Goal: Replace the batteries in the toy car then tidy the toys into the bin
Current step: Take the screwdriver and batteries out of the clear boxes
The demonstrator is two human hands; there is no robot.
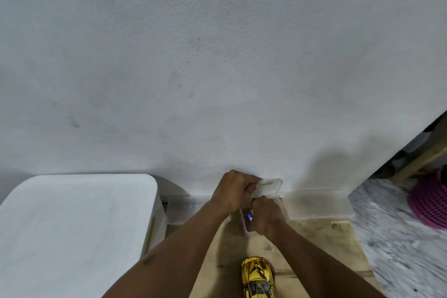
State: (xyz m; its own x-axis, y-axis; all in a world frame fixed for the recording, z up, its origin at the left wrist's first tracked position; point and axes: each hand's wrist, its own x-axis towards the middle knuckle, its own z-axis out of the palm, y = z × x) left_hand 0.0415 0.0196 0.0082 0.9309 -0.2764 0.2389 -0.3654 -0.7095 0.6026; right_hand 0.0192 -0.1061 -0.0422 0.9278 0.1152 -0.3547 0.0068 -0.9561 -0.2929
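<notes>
At the bottom centre of the frame, a gold toy car [257, 278] sits on a brown wooden board [321, 244]. Its long axis runs up the frame, with the rounded nose pointing away toward the wall and the rear cut off by the lower edge. Both bare forearms reach up past it. The right hand [266, 216] is just above centre-bottom, its fingers curled tight on the lower edge of a small clear plastic box [269, 187]. A small blue object [249, 216] shows at its thumb side. The left hand [235, 191], slightly farther, grips the same tilted box from the left, fingers wrapped closed. A clear plastic tub [319, 205] lies against the pale wall [217, 55] at right. A white tabletop [72, 225] fills the lower left, and a pink basket [430, 201] sits at the right edge.
</notes>
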